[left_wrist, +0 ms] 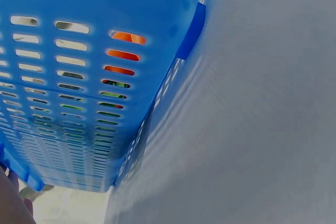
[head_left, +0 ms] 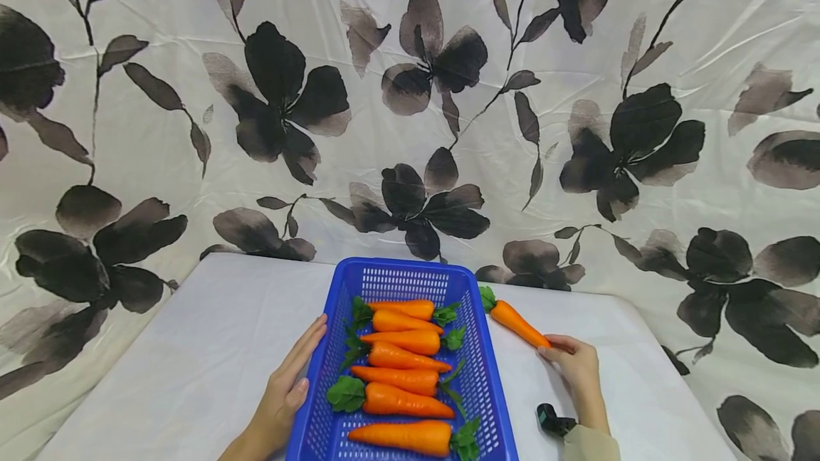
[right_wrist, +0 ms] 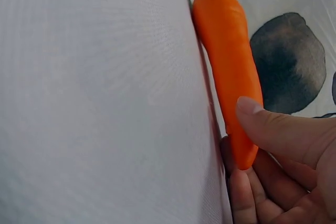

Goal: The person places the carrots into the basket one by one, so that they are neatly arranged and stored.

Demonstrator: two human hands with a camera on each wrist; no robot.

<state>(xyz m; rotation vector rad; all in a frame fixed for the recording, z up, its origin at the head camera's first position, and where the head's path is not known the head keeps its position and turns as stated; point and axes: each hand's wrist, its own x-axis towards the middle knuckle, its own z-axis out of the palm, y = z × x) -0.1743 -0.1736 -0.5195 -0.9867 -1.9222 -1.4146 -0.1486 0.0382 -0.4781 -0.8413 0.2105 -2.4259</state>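
Note:
A blue plastic basket (head_left: 493, 383) with slotted walls stands in the middle of the table. Several orange carrots (head_left: 410, 438) with green tops lie crosswise in a column inside it. My left hand (head_left: 285, 390) rests along the basket's left rim, fingers straight. The left wrist view shows the basket's slotted outer wall (left_wrist: 52, 66), with orange peeking through, and a bit of the hand at the lower left. To the right of the basket, my right hand (head_left: 576, 365) pinches a single carrot (right_wrist: 228, 56) by its tapered tip, thumb on top. Its leafy end points toward the basket.
A white cloth covers the table (head_left: 211, 347). Behind it hangs a pale curtain (head_left: 410, 141) printed with dark flowers. A small black device (head_left: 554, 420) is worn at the right wrist, by a beige sleeve (head_left: 591, 444).

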